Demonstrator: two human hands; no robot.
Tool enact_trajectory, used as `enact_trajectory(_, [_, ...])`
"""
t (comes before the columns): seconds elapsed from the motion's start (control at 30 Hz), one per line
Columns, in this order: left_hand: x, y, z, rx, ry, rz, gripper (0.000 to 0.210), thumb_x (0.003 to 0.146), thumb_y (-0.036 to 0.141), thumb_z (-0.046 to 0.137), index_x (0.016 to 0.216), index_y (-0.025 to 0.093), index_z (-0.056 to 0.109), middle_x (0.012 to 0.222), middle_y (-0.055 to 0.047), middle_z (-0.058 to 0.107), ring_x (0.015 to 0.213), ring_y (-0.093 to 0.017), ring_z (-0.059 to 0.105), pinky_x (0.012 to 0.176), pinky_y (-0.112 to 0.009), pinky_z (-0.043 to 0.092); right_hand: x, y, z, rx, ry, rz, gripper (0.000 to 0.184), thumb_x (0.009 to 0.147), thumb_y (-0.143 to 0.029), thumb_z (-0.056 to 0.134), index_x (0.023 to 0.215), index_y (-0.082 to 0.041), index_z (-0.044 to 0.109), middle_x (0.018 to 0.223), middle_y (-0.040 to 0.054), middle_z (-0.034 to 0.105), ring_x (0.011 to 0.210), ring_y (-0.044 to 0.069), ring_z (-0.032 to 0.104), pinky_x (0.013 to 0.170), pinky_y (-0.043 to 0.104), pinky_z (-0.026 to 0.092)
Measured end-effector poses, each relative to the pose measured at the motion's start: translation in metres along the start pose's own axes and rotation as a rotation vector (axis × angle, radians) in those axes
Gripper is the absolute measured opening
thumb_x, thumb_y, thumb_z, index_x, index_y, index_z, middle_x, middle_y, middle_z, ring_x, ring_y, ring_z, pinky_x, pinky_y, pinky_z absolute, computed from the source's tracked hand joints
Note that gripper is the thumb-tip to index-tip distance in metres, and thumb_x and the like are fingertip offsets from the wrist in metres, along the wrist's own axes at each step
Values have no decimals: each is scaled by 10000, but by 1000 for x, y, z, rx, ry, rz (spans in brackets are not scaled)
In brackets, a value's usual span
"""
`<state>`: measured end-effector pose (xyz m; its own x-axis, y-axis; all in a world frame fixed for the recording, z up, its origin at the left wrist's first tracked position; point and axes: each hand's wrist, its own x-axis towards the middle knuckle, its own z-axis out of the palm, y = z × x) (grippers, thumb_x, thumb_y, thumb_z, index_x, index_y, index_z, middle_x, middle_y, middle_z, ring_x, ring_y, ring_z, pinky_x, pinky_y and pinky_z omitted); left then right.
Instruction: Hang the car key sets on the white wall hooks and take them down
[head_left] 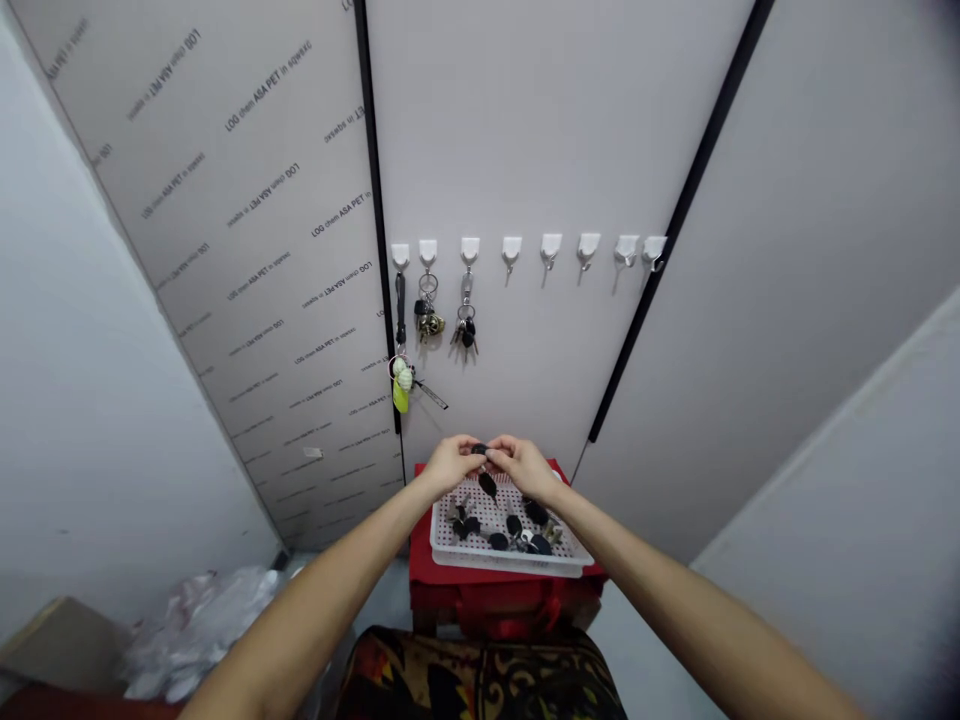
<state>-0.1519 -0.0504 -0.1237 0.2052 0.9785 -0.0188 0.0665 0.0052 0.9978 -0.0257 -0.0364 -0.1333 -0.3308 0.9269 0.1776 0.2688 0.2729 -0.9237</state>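
Both of my hands meet over the back of a white perforated basket [510, 563]. My left hand [452, 462] and my right hand [526, 466] pinch the top of one bunch of keys [488, 487] between their fingertips. A dark key head dangles below the fingers; the part inside the pinch is mostly hidden. Lower in the basket lie more black-headed keys [465, 524] at the left and another cluster of keys [536, 541] at the right.
A row of white hooks [511, 248] runs along the panel ahead. Keys with a green tag [401, 385], keys on a ring [429, 318] and a third bunch [466, 330] hang at the left. The basket rests on a red surface [427, 572]. Plastic bags [195, 630] lie lower left.
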Motion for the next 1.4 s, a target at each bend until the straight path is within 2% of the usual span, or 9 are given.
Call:
enact_trajectory(0.13, [-1, 3, -2, -94, -31, 52, 165, 518, 76, 540, 674, 99, 491, 559, 27, 534, 530, -54, 490, 563, -184, 370, 4, -9, -2, 76, 24, -6, 136, 610, -274, 447, 645, -143, 463, 466, -43, 480, 440, 65, 449, 474, 198, 359])
enact_trajectory(0.23, [1, 5, -7, -70, 6, 58, 193, 513, 44, 528, 694, 106, 497, 525, 41, 525, 521, -52, 488, 579, -186, 367, 7, -12, -4, 120, 63, 10, 144, 607, -278, 446, 665, -146, 455, 494, -34, 504, 465, 74, 475, 497, 210, 378])
enact_trajectory(0.43, [7, 23, -21, 159, 102, 99, 149, 557, 59, 476, 696, 107, 502, 505, 33, 515, 483, -50, 468, 516, -170, 366, 10, -19, -14, -39, 100, -71, 207, 612, -286, 449, 742, -136, 504, 625, 9, 557, 594, 102, 504, 609, 249, 385])
enact_trajectory(0.53, [14, 41, -25, 324, 86, 190, 134, 553, 96, 491, 685, 110, 512, 534, 20, 527, 509, -59, 475, 521, -172, 376, 12, -30, -16, -124, 78, -132, 275, 606, -303, 462, 817, -137, 523, 757, 37, 575, 699, 120, 504, 675, 256, 369])
enact_trajectory(0.63, [19, 61, -24, 486, 83, 299, 143, 560, 103, 475, 692, 117, 528, 566, 11, 541, 522, -61, 476, 507, -163, 378, 18, -42, -15, -152, 45, -166, 239, 611, -312, 446, 736, -134, 547, 702, 32, 578, 650, 120, 501, 638, 247, 374])
enact_trajectory(0.8, [23, 94, -21, 618, 177, 434, 180, 574, 86, 447, 723, 124, 541, 593, 7, 551, 533, -57, 473, 518, -160, 382, 33, -65, -17, -104, 215, -171, 208, 604, -317, 424, 587, -130, 514, 507, -3, 505, 480, 85, 434, 495, 216, 358])
enact_trajectory(1.03, [32, 138, -20, 557, 452, 570, 212, 621, 145, 438, 820, 127, 511, 771, -29, 568, 660, -74, 498, 641, -184, 388, 76, -125, -41, 49, 409, -234, 139, 556, -278, 427, 547, -141, 448, 446, -41, 423, 407, 51, 375, 424, 193, 356])
enact_trajectory(1.2, [42, 163, -18, 641, 411, 582, 260, 637, 183, 439, 891, 149, 485, 856, -33, 555, 718, -102, 504, 692, -231, 381, 112, -157, -68, 60, 613, -208, 113, 531, -232, 427, 556, -129, 469, 463, -25, 452, 407, 62, 411, 414, 205, 384])
enact_trajectory(1.4, [52, 167, -10, 735, 376, 562, 291, 628, 206, 452, 912, 150, 483, 884, -54, 545, 785, -133, 492, 722, -260, 369, 133, -154, -83, -139, 805, -147, 122, 526, -219, 427, 539, -125, 503, 477, 3, 491, 440, 87, 443, 442, 215, 387])
